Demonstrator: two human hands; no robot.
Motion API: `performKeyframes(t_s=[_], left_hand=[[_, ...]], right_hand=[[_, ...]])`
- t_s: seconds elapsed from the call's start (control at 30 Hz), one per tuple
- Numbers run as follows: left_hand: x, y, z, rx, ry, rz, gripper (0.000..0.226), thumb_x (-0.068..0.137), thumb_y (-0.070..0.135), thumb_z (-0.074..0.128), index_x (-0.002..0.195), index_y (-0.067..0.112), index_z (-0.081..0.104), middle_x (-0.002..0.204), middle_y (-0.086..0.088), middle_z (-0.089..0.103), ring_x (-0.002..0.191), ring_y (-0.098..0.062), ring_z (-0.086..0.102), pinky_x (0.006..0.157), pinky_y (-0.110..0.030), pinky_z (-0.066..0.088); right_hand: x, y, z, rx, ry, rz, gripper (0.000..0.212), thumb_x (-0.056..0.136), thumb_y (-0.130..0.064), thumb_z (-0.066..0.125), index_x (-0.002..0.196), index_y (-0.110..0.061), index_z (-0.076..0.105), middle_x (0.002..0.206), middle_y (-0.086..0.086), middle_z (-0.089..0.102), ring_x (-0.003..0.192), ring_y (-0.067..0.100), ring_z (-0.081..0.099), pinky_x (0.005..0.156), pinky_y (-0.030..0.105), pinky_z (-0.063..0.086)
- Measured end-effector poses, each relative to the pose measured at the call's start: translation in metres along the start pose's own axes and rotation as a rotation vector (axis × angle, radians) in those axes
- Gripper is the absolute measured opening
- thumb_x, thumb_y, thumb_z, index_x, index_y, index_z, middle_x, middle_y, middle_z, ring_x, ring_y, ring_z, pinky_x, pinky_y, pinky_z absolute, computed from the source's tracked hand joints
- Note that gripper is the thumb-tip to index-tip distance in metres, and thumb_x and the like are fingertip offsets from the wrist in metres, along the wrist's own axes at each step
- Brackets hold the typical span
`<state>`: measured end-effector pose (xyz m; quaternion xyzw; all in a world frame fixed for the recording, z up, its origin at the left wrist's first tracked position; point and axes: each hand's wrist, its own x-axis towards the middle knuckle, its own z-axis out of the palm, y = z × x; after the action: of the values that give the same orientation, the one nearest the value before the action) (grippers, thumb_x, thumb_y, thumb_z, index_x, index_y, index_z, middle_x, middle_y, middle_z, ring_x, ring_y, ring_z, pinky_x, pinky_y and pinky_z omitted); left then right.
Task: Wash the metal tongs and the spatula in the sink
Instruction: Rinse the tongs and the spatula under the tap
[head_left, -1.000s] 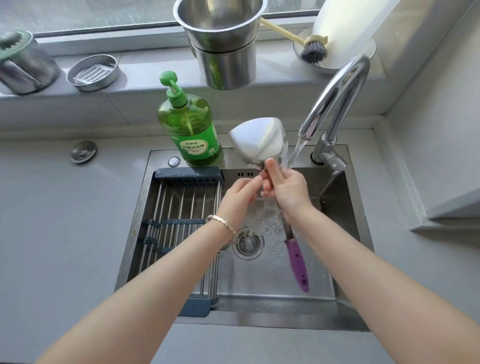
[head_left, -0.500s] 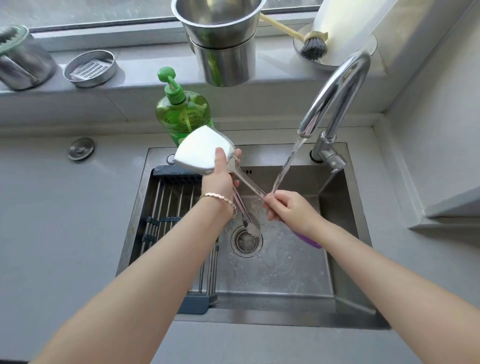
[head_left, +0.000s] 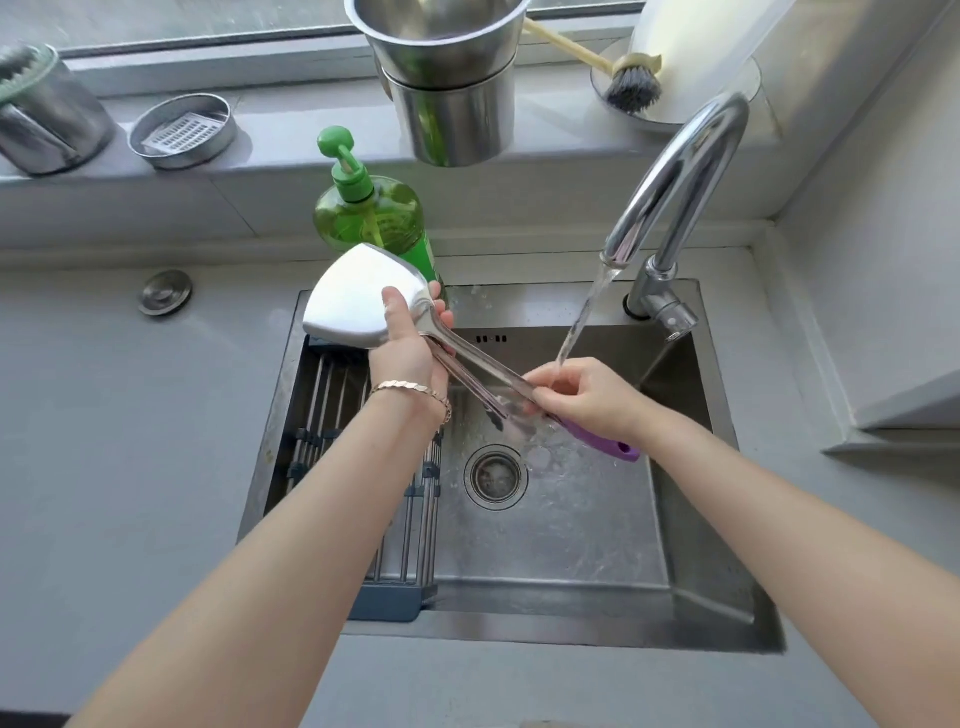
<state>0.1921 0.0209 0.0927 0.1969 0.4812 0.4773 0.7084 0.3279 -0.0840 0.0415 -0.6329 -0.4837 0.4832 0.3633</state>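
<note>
The spatula (head_left: 353, 306) is held across the sink (head_left: 571, 551) by both hands. Its wide blade is gripped by the left hand (head_left: 410, 348), with the thumb pressed on the shiny face. The blade is tipped up high, likely so dirty water can run down and off. The long neck, just above the purple handle (head_left: 605, 442), is wrapped by the fingers of the right hand (head_left: 592, 400). This is right where the water (head_left: 582, 317) from the tap (head_left: 675, 171) lands, so that part can be rubbed clean. The metal tongs (head_left: 475, 397) are tucked under the spatula in the left hand too, with their tips pointed down near the drain (head_left: 496, 475) — held out of the way, it seems, but over the sink so drips are caught.
</note>
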Motion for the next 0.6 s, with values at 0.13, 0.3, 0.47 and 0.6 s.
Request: performKeyframes(t_s=[0.13, 0.3, 0.47, 0.6], left_hand=[[-0.005, 0.002, 0.003, -0.056, 0.019, 0.047, 0.032, 0.095, 0.036, 0.044, 0.09, 0.008, 0.06, 0.069, 0.005, 0.07, 0.052, -0.002, 0.06, 0.056, -0.013, 0.053], [-0.016, 0.005, 0.011, -0.092, -0.016, 0.17, 0.025, 0.095, 0.029, 0.045, 0.08, 0.011, 0.055, 0.056, 0.007, 0.069, 0.047, -0.001, 0.06, 0.049, -0.014, 0.049], [-0.016, 0.015, 0.013, -0.124, -0.03, 0.202, 0.027, 0.095, 0.028, 0.047, 0.082, 0.007, 0.058, 0.064, 0.003, 0.07, 0.048, -0.003, 0.059, 0.05, -0.015, 0.05], [-0.007, 0.026, 0.006, -0.179, 0.139, 0.139, 0.027, 0.094, 0.032, 0.048, 0.083, 0.007, 0.052, 0.069, 0.0, 0.067, 0.05, -0.005, 0.058, 0.057, -0.017, 0.053]], right_hand=[[-0.003, -0.006, -0.006, -0.167, 0.002, 0.093, 0.025, 0.085, -0.021, 0.052, 0.062, -0.017, 0.06, 0.066, 0.001, 0.066, 0.056, 0.009, 0.061, 0.059, 0.027, 0.048], [0.006, -0.011, 0.002, -0.444, 0.04, 0.073, 0.03, 0.087, -0.03, 0.036, 0.063, -0.017, 0.049, 0.068, 0.0, 0.053, 0.071, 0.024, 0.051, 0.063, 0.036, 0.039], [0.013, -0.009, 0.005, -0.261, 0.05, 0.038, 0.028, 0.08, -0.032, 0.035, 0.064, -0.012, 0.049, 0.064, -0.003, 0.049, 0.064, 0.016, 0.046, 0.059, 0.032, 0.035], [0.009, 0.0, 0.0, -0.375, 0.101, -0.041, 0.032, 0.091, -0.047, 0.042, 0.086, -0.022, 0.062, 0.066, -0.012, 0.053, 0.062, 0.011, 0.05, 0.055, 0.026, 0.036]])
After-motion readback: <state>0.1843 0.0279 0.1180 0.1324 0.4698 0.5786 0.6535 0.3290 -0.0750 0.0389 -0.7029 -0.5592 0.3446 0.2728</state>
